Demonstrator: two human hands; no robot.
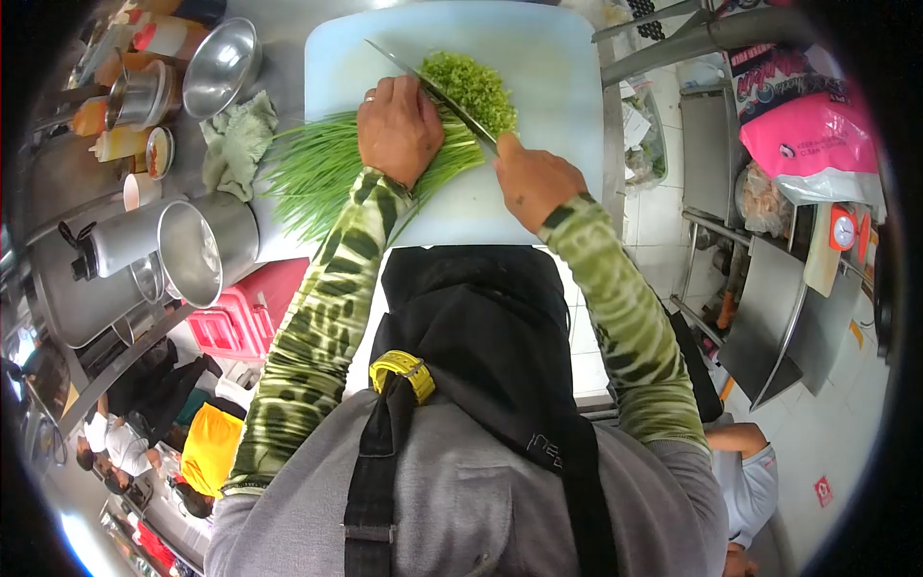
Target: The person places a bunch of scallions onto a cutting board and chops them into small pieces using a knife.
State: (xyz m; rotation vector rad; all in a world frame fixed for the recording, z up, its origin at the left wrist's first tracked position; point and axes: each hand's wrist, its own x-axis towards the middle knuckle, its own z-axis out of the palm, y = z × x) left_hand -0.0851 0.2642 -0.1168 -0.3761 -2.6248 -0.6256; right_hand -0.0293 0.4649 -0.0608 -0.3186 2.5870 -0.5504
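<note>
A bundle of long green chives or thin scallions (312, 171) lies across the white cutting board (553, 58). My left hand (399, 130) presses down on the bundle near its cut end, fingers curled over the stalks. In my right hand (538, 183) is the handle of a kitchen knife (437, 94), its blade slanting up and left past my left knuckles. Beyond the blade sits a pile of finely chopped green pieces (471, 85). The blade runs between this pile and the whole stalks; part of its edge is hidden.
Left of the board are a crumpled cloth (240, 144), a steel bowl (221, 67), a large metal pot (226, 240) and several sauce bottles. A red crate (245, 313) stands below. At right are a clear bin (649, 130) and a pink bag (808, 135). Other people are at the lower edges.
</note>
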